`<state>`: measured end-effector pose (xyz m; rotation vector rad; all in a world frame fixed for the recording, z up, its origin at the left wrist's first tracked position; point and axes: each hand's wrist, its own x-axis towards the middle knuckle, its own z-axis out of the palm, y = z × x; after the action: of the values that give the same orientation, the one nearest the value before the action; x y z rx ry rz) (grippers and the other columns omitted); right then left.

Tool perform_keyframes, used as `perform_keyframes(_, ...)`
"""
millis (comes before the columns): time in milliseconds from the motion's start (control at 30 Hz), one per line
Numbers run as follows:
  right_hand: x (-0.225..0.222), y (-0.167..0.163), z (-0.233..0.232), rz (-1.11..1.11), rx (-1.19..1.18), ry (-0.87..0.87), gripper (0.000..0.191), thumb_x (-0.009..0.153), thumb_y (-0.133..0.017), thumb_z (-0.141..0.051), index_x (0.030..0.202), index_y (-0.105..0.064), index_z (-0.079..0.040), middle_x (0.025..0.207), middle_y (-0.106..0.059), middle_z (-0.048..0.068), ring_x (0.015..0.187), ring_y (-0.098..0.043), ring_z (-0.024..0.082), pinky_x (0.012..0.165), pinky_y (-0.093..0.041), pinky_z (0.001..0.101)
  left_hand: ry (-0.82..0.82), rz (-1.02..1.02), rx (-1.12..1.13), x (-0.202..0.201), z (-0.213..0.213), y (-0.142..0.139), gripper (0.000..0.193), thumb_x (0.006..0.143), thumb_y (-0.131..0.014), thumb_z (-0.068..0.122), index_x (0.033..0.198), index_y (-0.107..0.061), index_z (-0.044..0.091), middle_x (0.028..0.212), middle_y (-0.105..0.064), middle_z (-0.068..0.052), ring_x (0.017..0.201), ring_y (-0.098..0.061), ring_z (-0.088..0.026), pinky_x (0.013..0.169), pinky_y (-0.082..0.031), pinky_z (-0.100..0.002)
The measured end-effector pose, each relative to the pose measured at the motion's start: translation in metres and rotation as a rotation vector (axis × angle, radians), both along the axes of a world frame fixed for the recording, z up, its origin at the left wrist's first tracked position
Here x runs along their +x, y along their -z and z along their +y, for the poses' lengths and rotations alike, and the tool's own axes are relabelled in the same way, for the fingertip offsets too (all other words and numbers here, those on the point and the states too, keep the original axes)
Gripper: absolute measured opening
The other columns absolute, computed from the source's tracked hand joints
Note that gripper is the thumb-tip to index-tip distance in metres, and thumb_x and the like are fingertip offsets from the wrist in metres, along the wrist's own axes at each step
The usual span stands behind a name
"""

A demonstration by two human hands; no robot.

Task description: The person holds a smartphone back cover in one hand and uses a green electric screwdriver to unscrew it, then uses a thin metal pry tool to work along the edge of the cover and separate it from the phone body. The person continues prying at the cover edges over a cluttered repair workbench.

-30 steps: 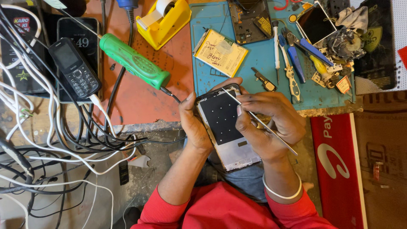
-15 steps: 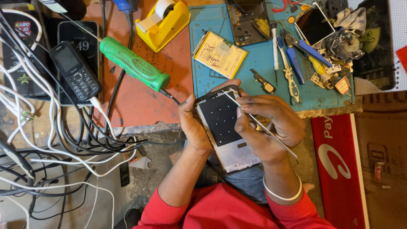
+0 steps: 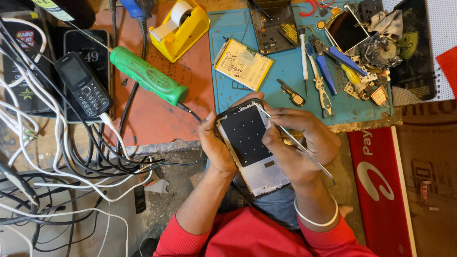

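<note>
A green-handled screwdriver [image 3: 148, 76] lies on the orange mat [image 3: 157, 114] of the desk, with a yellow tape dispenser [image 3: 183, 28] beyond it. Far left, a black keypad phone [image 3: 83, 85] rests among tangled white cables [image 3: 43, 143]. On the blue mat [image 3: 285, 102] lie a yellow battery [image 3: 243, 64] and blue-handled pliers [image 3: 323, 66].
</note>
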<state>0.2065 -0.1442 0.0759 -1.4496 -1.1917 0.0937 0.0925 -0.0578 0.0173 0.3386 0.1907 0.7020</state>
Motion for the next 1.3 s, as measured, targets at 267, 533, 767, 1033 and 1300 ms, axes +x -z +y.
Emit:
perform_keyframes(267,-0.006,0.000,-0.005,-0.108,-0.022,0.073,0.028,0.085,-0.084,0.006,0.106,-0.065,0.003,0.110,-0.074,0.019,0.098,-0.076,0.020,0.084,-0.062,0.0277,-0.011,-0.028,0.005,0.001,-0.004,-0.002,0.087,0.100,-0.034,0.058,0.153,-0.045,-0.010,0.131,-0.065,-0.020,0.120,-0.065,-0.029,0.108,-0.052,-0.041)
perform_keyframes(533,0.001,0.006,-0.006,0.061,0.005,-0.059,0.024,0.089,-0.080,0.008,0.108,-0.067,0.002,0.112,-0.075,0.018,0.104,-0.076,0.021,0.090,-0.063,0.0289,-0.005,-0.010,-0.004,-0.001,-0.002,0.002,0.087,0.100,-0.035,0.060,0.150,-0.048,-0.010,0.129,-0.065,-0.018,0.116,-0.065,-0.027,0.105,-0.052,-0.039)
perform_keyframes(767,-0.002,-0.003,0.000,-0.023,-0.023,-0.004,0.025,0.086,-0.081,0.007,0.105,-0.066,0.001,0.108,-0.075,0.017,0.103,-0.077,0.022,0.091,-0.062,0.0297,-0.047,0.009,0.011,0.003,-0.002,0.002,0.091,0.097,-0.040,0.061,0.149,-0.047,-0.012,0.130,-0.064,-0.019,0.117,-0.065,-0.027,0.105,-0.053,-0.038)
perform_keyframes(1033,-0.008,-0.017,0.003,-0.011,-0.082,0.039,0.030,0.080,-0.081,0.007,0.104,-0.066,0.001,0.109,-0.075,0.016,0.101,-0.076,0.021,0.090,-0.060,0.0313,-0.108,-0.024,-0.009,0.006,-0.002,0.001,0.088,0.093,-0.045,0.059,0.148,-0.047,-0.010,0.129,-0.066,-0.020,0.116,-0.064,-0.028,0.104,-0.052,-0.038)
perform_keyframes(1300,-0.001,0.001,0.040,0.241,0.015,-0.056,0.018,0.094,-0.079,0.003,0.110,-0.071,0.002,0.108,-0.077,0.011,0.099,-0.075,0.015,0.089,-0.061,0.0282,-0.135,0.106,0.112,-0.018,0.032,-0.012,0.083,0.102,-0.041,0.054,0.151,-0.048,-0.013,0.130,-0.066,-0.020,0.119,-0.063,-0.026,0.108,-0.049,-0.038)
